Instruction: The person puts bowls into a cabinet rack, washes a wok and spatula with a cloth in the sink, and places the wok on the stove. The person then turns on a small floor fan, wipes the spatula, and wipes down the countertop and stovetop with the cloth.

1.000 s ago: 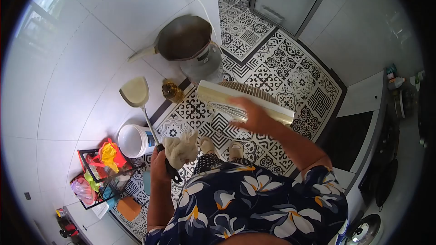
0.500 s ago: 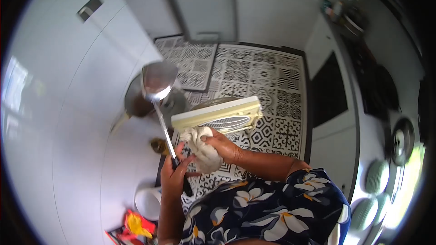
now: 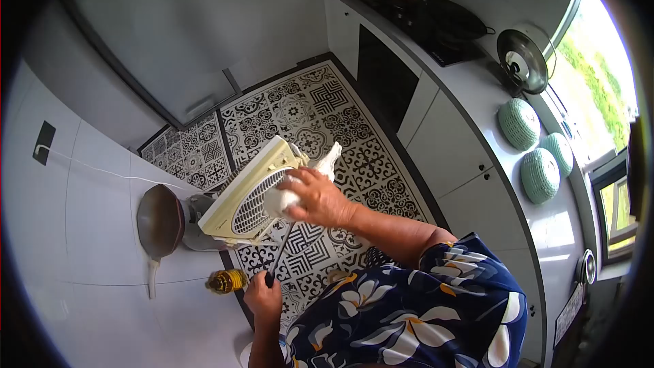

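My left hand (image 3: 263, 296), low in the view, is closed round the black handle (image 3: 270, 279) of a long metal spatula. The spatula's shaft (image 3: 283, 245) runs up toward my right hand (image 3: 317, 197), which is wrapped round a whitish cloth (image 3: 328, 161). The cloth covers the spatula's blade, which is hidden. Behind my right hand a cream box fan (image 3: 235, 197) stands tilted, its round grille facing me.
A wok (image 3: 160, 221) and a bottle of yellow oil (image 3: 227, 281) are at the left by the wall. Along the right, a counter (image 3: 470, 116) carries a dark pan (image 3: 456, 19), a lid (image 3: 523, 61) and green woven covers (image 3: 519, 124).
The view has swung right toward the counter and window. My right hand has brought the cloth onto the spatula's blade, and the spatula has been lowered in my left hand.
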Tool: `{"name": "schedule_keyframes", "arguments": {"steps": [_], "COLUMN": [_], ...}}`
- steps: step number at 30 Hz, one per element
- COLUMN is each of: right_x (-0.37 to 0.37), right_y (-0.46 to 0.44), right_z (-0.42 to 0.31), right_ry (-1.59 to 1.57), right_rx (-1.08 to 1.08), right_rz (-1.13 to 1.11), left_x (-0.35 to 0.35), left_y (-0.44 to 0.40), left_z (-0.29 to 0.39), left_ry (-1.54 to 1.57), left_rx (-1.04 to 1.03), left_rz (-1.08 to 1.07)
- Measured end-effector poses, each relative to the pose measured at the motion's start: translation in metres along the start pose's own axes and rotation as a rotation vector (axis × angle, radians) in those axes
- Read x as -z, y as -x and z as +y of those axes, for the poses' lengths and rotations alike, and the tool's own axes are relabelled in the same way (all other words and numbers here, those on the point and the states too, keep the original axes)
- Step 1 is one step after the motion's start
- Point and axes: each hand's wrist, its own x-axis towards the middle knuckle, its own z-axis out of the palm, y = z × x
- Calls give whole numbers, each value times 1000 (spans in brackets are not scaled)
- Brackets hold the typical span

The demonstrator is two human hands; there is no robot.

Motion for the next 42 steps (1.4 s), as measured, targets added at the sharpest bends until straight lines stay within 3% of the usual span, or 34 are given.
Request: {"name": "schedule_keyframes", "arguments": {"steps": [2, 5, 7, 9, 11, 13, 15, 16, 17, 19, 21, 22, 24, 27, 28, 29, 31, 32, 33, 35, 36, 37, 39, 41, 42], "right_x": [6, 49, -15, 7, 45, 98, 132, 141, 156, 182, 185, 183, 188, 186, 193, 207, 205, 202, 199, 214, 226, 232, 209, 218, 208], "right_y": [-1, -1, 30, 49, 65, 77, 93, 99, 95, 79, 71, 60, 49, 54, 54, 53, 55, 55, 57, 64, 66, 67, 67, 39, 25], "right_z": [26, 43, 147, 193, 213, 222, 236, 247, 245, 239, 251, 253, 274, 331, 334, 327, 350, 371, 399, 427, 428, 429, 444, 401, 389], "right_ry": [-145, -770, -327, -222, -583, -1045, -1552, -1629, -1630, -1835, -1671, -1197, -1096, -1090, -1047, -1002, -1039, -1216, -1291, -1541, -1695, -1832, -2001, -1943, -1845], "right_rx": [-252, -773, -266, -407, -1051, -1341, -1226, -1016, -1013, -772, -763, -670, -601, -764, -704, -801, -845, -768, -947, -924, -893, -903, -714, -870, -876], "right_rz": [-139, -213, 0, 93, 134, 359, 564, 552, 558, 671, 704, 718, 867, 918, 906, 906, 967, 1053, 1119, 1227, 1248, 1206, 1047, 894, 815], "left_x": [-8, -15, -28, -41, -60, -80, -92, -102, -115, -145, -174, -183, -204, -229, -229, -226, -233, -232, -233, -270, -277, -273, -266, -277, -285], "left_y": [-5, -19, -28, -36, -46, -71, -97, -110, -119, -137, -148, -153, -166, -177, -181, -186, -190, -194, -198, -207, -219, -233, -268, -294, -304], "left_z": [9, 29, 49, 72, 93, 120, 149, 166, 180, 207, 240, 259, 288, 302, 310, 316, 312, 312, 306, 252, 250, 264, 302, 322, 330], "left_ry": [11, 0, 101, 120, 157, 196, 225, 215, 215, 107, 67, 83, 185, 286, 320, 345, 189, 174, 150, 522, 399, 410, 322, 244, 303], "left_rx": [-32, -169, -146, -172, -88, 4, 60, 5, -1, -84, -174, -205, -247, -194, -152, -107, -123, -96, -68, -16, -12, -26, 276, 200, -47], "left_rz": [-42, 40, 9, 38, 54, 101, 9, 41, 41, 15, -96, -133, -145, -200, -265, -332, -366, -404, -448, -436, -369, -377, -384, -356, -289]}}
